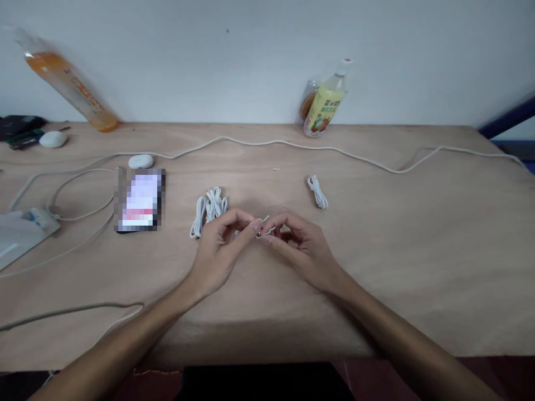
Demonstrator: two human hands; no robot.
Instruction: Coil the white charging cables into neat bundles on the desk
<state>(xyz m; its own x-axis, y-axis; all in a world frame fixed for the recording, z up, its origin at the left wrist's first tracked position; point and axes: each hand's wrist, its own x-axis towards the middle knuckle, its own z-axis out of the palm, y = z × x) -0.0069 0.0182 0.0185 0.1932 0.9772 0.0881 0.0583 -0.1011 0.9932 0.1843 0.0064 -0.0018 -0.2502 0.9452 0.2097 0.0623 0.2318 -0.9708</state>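
My left hand [219,245] and my right hand [307,248] meet above the middle of the table, fingertips almost touching. Both pinch a thin white twist tie [271,230], its ends poking out between the fingers; whether anything else is in the grip I cannot make out. Just beyond my left hand lie several coiled white cables [215,203], partly hidden by its fingers. Another bundled white cable [318,192] rests apart, beyond my right hand. A tiny white strip [276,169] lies farther back.
At left are a phone [140,200], a white earbud case [141,161] and a white packet [25,234]. A long white cord [251,143] crosses the table's back. An orange drink bottle [75,89] and a yellow bottle [326,103] stand by the wall.
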